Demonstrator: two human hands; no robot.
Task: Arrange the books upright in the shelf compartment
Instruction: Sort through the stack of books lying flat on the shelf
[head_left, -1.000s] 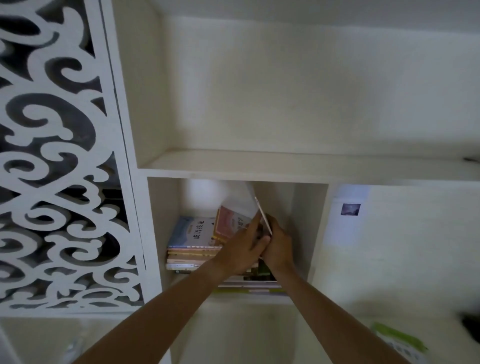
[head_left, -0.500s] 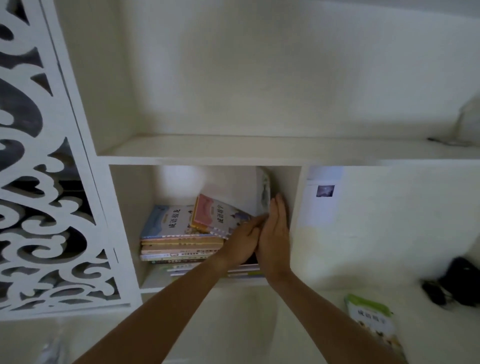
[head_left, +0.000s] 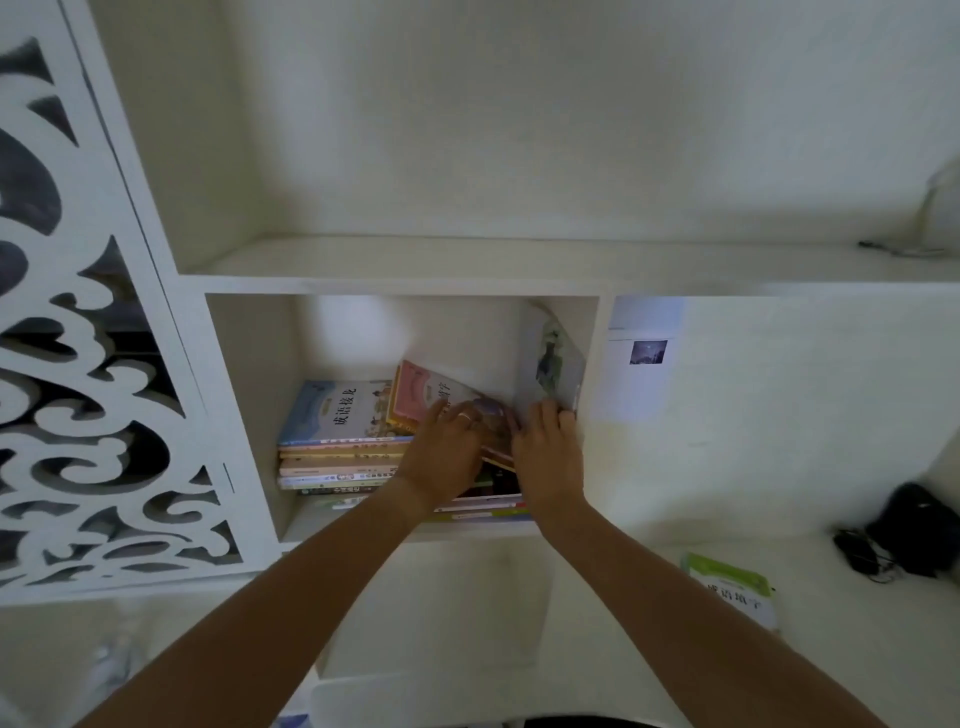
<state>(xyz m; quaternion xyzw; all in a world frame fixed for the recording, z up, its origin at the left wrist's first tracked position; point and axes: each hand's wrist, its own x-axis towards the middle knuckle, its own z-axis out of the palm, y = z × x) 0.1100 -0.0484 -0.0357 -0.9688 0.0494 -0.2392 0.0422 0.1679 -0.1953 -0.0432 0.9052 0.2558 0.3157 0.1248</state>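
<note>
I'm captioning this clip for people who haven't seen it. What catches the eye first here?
Two bare arms reach into a white shelf compartment. The right hand props one book upright against its right wall, while the left hand rests on a tilted pink book. Left of them lies a flat stack of books.

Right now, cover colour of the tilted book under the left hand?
Pink cover with an orange-yellow border, on the tilted book under the left hand; head view.

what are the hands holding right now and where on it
The right hand steadies the upright book at its lower edge. The left hand rests on the tilted pink book, at its lower right corner.
</note>
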